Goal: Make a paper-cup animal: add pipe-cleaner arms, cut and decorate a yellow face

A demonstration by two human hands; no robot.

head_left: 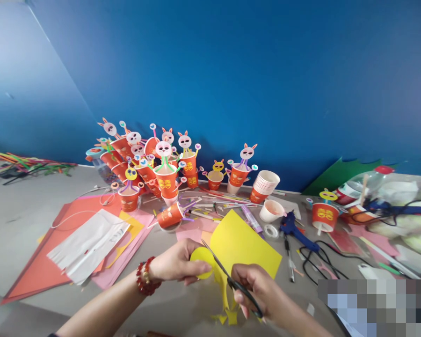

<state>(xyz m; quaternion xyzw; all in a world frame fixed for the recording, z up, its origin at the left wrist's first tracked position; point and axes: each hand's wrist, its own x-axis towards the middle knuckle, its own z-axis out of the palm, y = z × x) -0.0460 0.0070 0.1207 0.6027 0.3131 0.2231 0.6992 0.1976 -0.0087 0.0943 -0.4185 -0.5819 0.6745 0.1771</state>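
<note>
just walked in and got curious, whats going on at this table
A person's left hand holds a yellow disc, and the right hand has scissors at its edge. Scraps lie below, and a yellow sheet lies just beyond the hands. Cups with animal faces stand toward the wall; another cup lies on its side.

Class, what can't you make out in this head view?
Head view:
Disc: lower part hidden by the left hand.
Scissors: handle partly covered by the right hand.
Rear cups: overlapped by front cups.
White sheet: marks too small.
Lower right: hidden by pixelation.
</note>
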